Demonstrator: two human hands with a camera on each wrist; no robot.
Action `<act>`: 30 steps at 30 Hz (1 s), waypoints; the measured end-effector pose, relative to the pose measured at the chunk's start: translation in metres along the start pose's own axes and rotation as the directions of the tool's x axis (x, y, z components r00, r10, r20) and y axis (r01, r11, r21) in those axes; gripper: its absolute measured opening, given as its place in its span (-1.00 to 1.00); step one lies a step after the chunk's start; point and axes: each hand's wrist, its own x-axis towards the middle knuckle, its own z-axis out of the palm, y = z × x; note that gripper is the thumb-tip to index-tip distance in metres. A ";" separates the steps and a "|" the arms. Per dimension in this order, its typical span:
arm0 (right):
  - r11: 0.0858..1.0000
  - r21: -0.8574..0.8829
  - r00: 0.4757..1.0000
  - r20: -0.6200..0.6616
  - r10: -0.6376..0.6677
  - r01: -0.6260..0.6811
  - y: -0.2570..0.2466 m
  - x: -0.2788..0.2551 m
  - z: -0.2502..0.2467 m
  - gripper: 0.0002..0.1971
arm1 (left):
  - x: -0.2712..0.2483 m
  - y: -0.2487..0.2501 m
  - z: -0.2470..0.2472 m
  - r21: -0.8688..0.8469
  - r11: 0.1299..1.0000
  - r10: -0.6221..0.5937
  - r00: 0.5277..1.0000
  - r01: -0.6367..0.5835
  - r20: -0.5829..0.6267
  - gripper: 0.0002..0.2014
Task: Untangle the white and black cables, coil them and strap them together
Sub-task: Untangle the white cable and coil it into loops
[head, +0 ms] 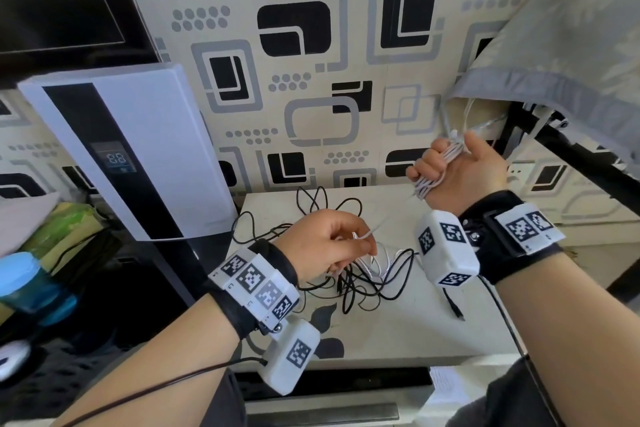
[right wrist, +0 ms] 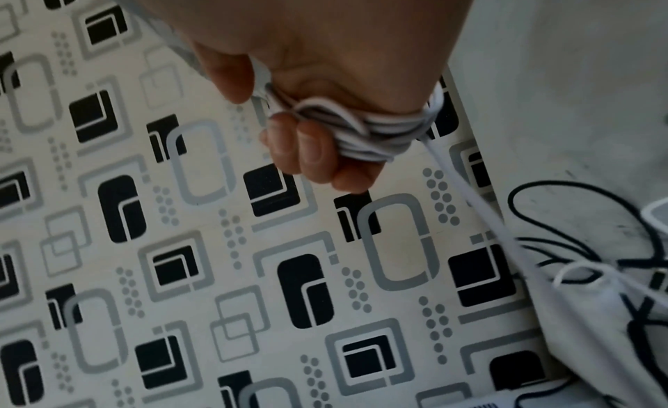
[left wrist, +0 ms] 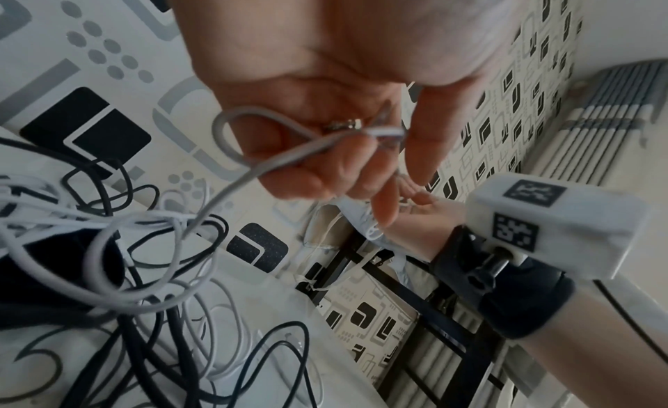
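Wallpaper [head: 311,87] with black and grey squares backs a pale marbled tabletop [head: 398,333]; a glossy white and black appliance [head: 138,149] leans at its left. On it the thin black cable [head: 346,215] lies tangled. The right hand [head: 457,173], raised, is fisted round the coiled white cable [head: 434,170].

From the left wrist, the left hand [left wrist: 339,105] pinches a looped white strand [left wrist: 231,139] above the heap.

From the right wrist, smooth white turns [right wrist: 369,128] wrap the curled fingers [right wrist: 307,148]; one strand runs down taut.
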 end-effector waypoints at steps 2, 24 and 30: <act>0.998 -0.056 0.999 0.028 0.029 -0.027 0.007 0.002 -0.001 -0.53 | -0.002 0.002 -0.001 -0.007 1.000 -0.007 1.000 0.006 -0.026 -0.87; 0.303 -0.946 0.792 0.095 0.604 -0.118 0.072 -0.025 0.015 -0.36 | -0.010 0.000 -0.033 0.037 0.996 0.086 0.958 -0.079 -0.273 -0.93; 0.166 -0.986 0.738 0.101 0.668 -0.015 0.070 -0.035 0.023 -0.41 | -0.009 -0.004 -0.044 -0.132 0.988 0.036 0.952 -0.079 -0.303 -0.93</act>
